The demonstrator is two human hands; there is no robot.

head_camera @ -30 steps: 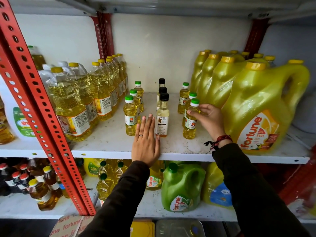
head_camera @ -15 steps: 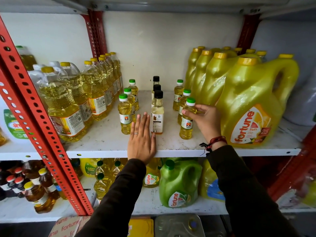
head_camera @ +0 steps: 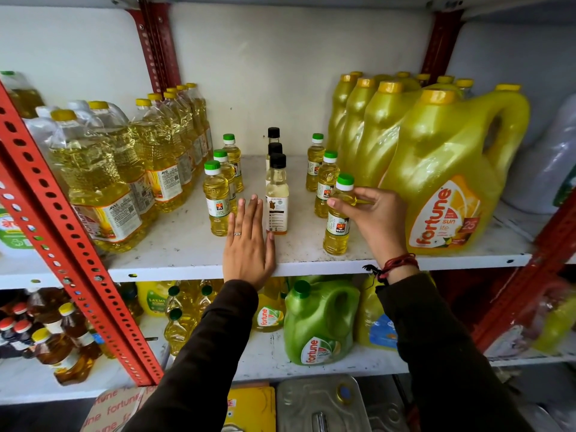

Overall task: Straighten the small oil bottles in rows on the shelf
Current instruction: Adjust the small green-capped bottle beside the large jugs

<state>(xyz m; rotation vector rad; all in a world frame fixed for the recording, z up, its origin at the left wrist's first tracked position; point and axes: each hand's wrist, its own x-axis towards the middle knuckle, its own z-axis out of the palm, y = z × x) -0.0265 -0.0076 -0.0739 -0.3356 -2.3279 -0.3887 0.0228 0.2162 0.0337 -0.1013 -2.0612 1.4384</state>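
Two bare hands, long dark brown-black fabric sleeves reaching the wrists, left hand (head_camera: 249,244) with thin silver ring (head_camera: 237,234) on one finger, right hand (head_camera: 372,215) with braided red thread wristband (head_camera: 397,265), black knotted tassel hanging from it

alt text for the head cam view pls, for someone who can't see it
A person's right hand grips the front green-capped small oil bottle in the right row on a white shelf, while the left hand lies flat between the other two rows of small bottles. Large yellow oil jugs stand at right.
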